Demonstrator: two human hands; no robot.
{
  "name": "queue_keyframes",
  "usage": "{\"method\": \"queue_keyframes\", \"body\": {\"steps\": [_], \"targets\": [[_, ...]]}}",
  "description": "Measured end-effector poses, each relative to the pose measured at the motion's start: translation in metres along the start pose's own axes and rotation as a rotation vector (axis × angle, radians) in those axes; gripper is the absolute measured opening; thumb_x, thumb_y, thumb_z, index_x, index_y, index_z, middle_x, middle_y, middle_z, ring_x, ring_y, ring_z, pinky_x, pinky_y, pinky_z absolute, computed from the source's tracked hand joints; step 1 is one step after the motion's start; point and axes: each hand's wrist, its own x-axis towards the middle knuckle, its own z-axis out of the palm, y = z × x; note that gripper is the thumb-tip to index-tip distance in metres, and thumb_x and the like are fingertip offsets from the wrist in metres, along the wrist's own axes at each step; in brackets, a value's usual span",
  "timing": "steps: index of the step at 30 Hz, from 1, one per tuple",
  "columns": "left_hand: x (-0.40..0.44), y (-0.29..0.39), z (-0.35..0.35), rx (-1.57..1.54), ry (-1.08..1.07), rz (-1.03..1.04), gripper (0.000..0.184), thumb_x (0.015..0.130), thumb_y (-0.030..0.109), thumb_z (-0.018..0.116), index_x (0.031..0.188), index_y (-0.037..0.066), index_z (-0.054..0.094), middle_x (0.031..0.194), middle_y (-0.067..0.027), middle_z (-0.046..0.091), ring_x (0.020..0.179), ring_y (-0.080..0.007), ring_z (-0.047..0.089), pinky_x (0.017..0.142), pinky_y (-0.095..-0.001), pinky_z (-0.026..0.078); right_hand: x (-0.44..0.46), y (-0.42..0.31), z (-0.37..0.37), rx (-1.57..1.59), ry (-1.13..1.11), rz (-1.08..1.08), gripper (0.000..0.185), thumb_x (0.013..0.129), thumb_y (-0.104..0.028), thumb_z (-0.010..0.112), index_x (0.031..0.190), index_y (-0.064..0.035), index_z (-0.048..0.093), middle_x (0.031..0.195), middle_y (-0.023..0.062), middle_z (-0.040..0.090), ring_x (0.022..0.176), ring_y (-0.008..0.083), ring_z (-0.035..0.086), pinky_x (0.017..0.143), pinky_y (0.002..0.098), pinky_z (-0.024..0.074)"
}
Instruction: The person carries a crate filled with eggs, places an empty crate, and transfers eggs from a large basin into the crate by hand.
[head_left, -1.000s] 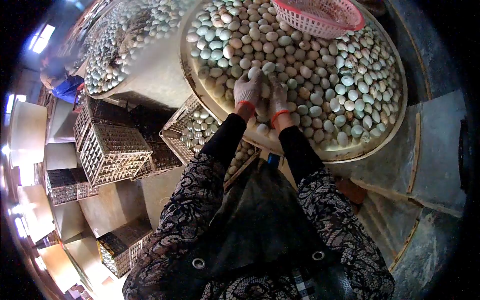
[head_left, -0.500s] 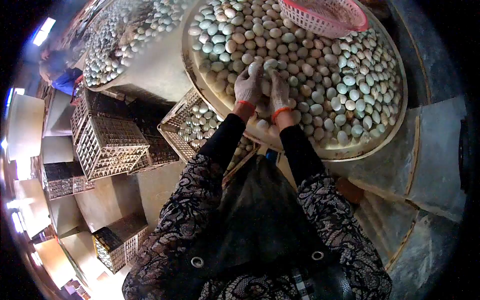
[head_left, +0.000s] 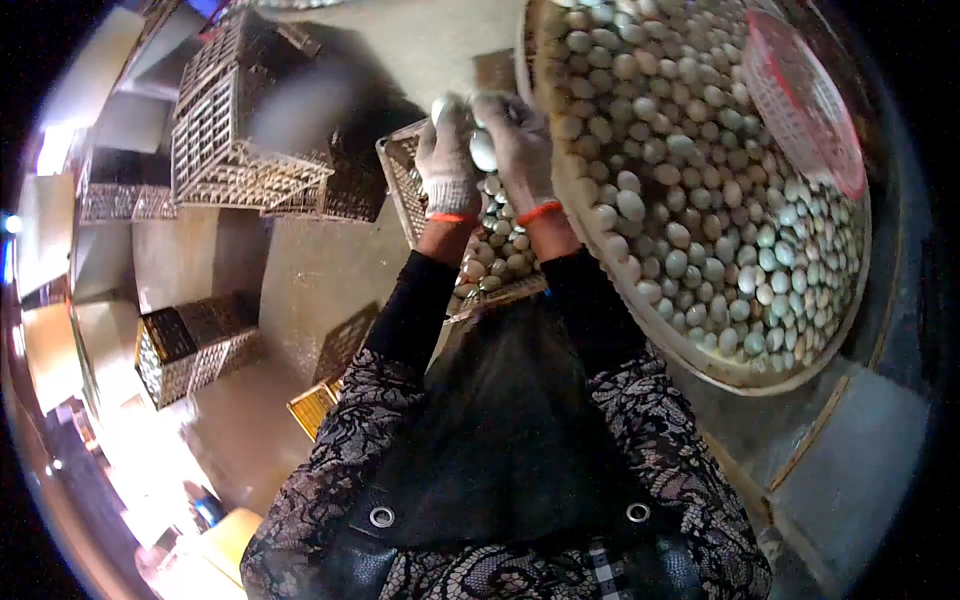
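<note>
In white gloves with orange cuffs, both my hands are above a plastic crate (head_left: 404, 200) that has pale eggs (head_left: 498, 255) in it. My left hand (head_left: 447, 165) is closed round a pale egg, which shows at its fingertips. My right hand (head_left: 520, 150) is closed too, with a whitish egg (head_left: 483, 151) at its inner side, between the two hands. Whether the fingers hide more eggs I cannot tell. To the right stands a large round vat (head_left: 585, 215) heaped with pale green and white eggs (head_left: 690, 190).
A pink plastic basket (head_left: 800, 110) rests on the eggs at the vat's far right. Stacked lattice crates (head_left: 250, 165) stand to the left on the concrete floor (head_left: 305, 260). Another crate (head_left: 195, 345) sits farther left, and a yellow crate (head_left: 316, 405) is near my left arm.
My hands have moved left from over the vat's eggs to above the crate, carrying eggs. The view has turned left, so the vat now lies farther right.
</note>
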Motion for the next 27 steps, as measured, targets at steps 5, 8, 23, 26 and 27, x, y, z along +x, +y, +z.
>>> {"method": "queue_keyframes", "body": {"steps": [5, 8, 23, 26, 27], "targets": [[0.053, -0.118, -0.085, -0.293, 0.366, -0.326, 0.046, 0.082, 0.039, 0.059, 0.11, 0.002, 0.054, 0.098, -0.009, 0.059, 0.08, -0.0205, 0.059, 0.067, -0.0322, 0.05, 0.013, 0.18, -0.005, -0.315, -0.062, 0.46, 0.057, 0.072, -0.037, 0.068, 0.11, 0.0015, 0.05, 0.1, 0.0095, 0.057, 0.09, 0.0187, 0.053, 0.076, 0.0285, 0.0428], [0.085, -0.197, -0.118, -0.42, 0.52, -0.39, 0.051, 0.079, 0.042, 0.061, 0.111, 0.003, 0.055, 0.099, -0.0097, 0.059, 0.079, -0.0219, 0.06, 0.064, -0.036, 0.051, 0.032, 0.301, -0.04, -0.548, -0.424, 0.373, 0.095, 0.065, -0.053, 0.069, 0.131, 0.0034, 0.03, 0.117, 0.0186, 0.053, 0.108, 0.0307, 0.051, 0.092, 0.0349, 0.0394], [0.165, -0.262, -0.179, 1.29, -0.024, -0.213, 0.031, 0.088, 0.026, 0.048, 0.109, 0.006, 0.059, 0.106, -0.0101, 0.062, 0.089, -0.0206, 0.059, 0.073, -0.0341, 0.048, 0.099, 0.439, -0.018, -1.687, -1.051, -0.328, 0.026, 0.082, -0.018, 0.044, 0.089, -0.0015, 0.063, 0.09, 0.019, 0.063, 0.087, 0.0327, 0.06, 0.074, 0.044, 0.0474], [0.173, -0.292, -0.204, 1.266, -0.08, -0.183, 0.038, 0.082, 0.029, 0.053, 0.114, 0.009, 0.056, 0.109, -0.0134, 0.06, 0.094, -0.0279, 0.059, 0.078, -0.0367, 0.048, 0.09, 0.438, -0.022, -1.675, -0.962, -0.483, 0.023, 0.081, -0.015, 0.046, 0.091, -0.0018, 0.062, 0.087, 0.0175, 0.063, 0.085, 0.0295, 0.061, 0.073, 0.0428, 0.0475], [0.173, -0.296, -0.21, 1.296, -0.117, -0.238, 0.042, 0.081, 0.03, 0.052, 0.119, 0.01, 0.053, 0.114, -0.0136, 0.058, 0.098, -0.0296, 0.058, 0.081, -0.0371, 0.047, 0.079, 0.4, -0.015, -1.691, -0.888, -0.492, 0.024, 0.079, -0.015, 0.048, 0.095, -0.0021, 0.06, 0.094, 0.0167, 0.062, 0.085, 0.0271, 0.06, 0.073, 0.0405, 0.0474]]}}
